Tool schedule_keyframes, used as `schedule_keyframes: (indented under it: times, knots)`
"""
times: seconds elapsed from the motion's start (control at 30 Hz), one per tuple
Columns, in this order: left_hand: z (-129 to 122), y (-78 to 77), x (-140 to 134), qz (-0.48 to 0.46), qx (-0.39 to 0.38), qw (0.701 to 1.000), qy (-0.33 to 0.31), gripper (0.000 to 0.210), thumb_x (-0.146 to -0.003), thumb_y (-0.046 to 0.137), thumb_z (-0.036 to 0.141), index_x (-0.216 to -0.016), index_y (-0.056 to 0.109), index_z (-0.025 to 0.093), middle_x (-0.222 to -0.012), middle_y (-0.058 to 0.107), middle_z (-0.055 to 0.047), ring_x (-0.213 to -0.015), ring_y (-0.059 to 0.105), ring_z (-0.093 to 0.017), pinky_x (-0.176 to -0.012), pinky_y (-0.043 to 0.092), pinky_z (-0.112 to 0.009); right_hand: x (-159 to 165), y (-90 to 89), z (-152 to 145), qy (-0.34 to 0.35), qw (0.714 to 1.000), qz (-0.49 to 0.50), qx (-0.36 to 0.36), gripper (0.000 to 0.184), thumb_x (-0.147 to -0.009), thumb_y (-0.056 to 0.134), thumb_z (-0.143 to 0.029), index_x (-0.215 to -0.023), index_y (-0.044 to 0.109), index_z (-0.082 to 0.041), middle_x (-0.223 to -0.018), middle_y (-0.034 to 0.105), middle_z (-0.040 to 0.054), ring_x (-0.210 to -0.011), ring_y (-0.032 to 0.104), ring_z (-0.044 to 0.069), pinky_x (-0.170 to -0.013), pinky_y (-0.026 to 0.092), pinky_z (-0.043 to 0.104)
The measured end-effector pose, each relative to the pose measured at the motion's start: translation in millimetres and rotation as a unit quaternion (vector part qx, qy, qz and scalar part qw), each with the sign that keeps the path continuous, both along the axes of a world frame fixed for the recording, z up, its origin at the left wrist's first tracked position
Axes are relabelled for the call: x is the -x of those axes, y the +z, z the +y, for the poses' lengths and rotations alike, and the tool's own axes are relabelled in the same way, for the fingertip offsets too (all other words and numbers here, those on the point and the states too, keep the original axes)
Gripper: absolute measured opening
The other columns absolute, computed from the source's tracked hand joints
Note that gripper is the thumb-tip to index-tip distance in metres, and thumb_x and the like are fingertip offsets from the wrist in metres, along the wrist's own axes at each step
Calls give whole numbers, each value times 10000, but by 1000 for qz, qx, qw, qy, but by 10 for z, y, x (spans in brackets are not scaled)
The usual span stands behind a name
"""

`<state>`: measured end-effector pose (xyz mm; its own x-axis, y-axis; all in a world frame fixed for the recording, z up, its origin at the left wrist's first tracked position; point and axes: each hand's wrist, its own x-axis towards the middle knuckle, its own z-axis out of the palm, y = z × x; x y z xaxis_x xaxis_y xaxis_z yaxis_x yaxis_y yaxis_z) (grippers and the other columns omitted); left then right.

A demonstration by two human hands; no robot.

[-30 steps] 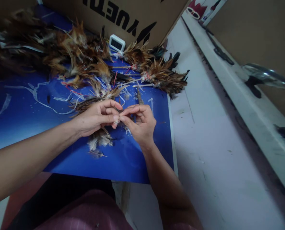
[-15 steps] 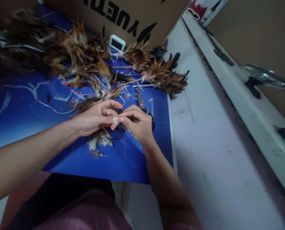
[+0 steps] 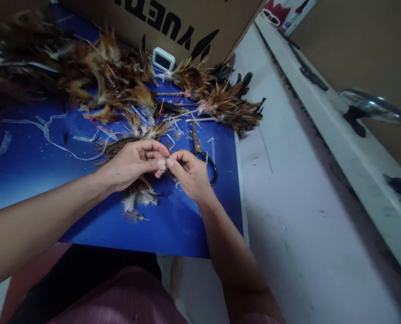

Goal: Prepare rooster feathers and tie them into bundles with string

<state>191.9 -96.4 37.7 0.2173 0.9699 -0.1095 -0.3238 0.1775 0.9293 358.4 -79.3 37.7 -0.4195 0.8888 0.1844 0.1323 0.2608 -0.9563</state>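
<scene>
Over the blue table top, my left hand (image 3: pixel 137 161) is closed, thumb against fingers, on a small feather (image 3: pixel 163 168) whose pale fluffy end shows below the thumb. My right hand (image 3: pixel 190 173) meets it fingertip to fingertip in a pinch; what lies in that pinch is too small to make out. Brown feathers (image 3: pixel 115 147) lie behind my left hand, and grey-white downy feathers (image 3: pixel 137 201) lie below it. Just behind my right hand rest scissors (image 3: pixel 197 143) with black handles, partly covered by the hand.
Heaps of brown feathers (image 3: pixel 102 67) cover the back left. Feather bunches (image 3: pixel 230 110) bound with red and white ties lie at the back right. A small white digital timer (image 3: pixel 164 59) stands before a cardboard box (image 3: pixel 173 20). Clear plastic strips (image 3: pixel 47 130) are strewn on the blue table top (image 3: pixel 95 229).
My right hand has shifted slightly left and its fingers have curled closer, uncovering more of the scissors. The left fingers have drawn nearer the thumb.
</scene>
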Motion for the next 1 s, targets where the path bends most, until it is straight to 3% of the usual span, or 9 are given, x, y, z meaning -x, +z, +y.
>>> schedule_keyframes:
  times: [0.27,0.67,1.0]
  knots:
    - [7,-71,18,62,-53,997,13,237,-667,804,271,-810,666,142,-619,653,-16,-525,607,-100,-529,510,-207,10,26,-12,-19,998,-11,54,228,-811,621,-376,-723,547,-179,-619,524,-46,-560,444,65,-556,401,221]
    - [21,-77,10,37,5,999,-8,225,-644,807,256,-727,627,148,-569,622,2,-477,575,-94,-473,471,-200,-13,37,-6,3,998,-31,51,199,-821,612,-352,-741,562,-177,-638,535,-45,-580,458,67,-562,398,216]
    - [-2,-57,-7,64,-67,995,-30,191,-749,724,298,-732,600,153,-590,641,-12,-551,585,-107,-562,466,-218,-28,57,0,42,997,10,66,285,-840,594,-456,-756,558,-186,-627,568,-39,-613,518,86,-623,437,242]
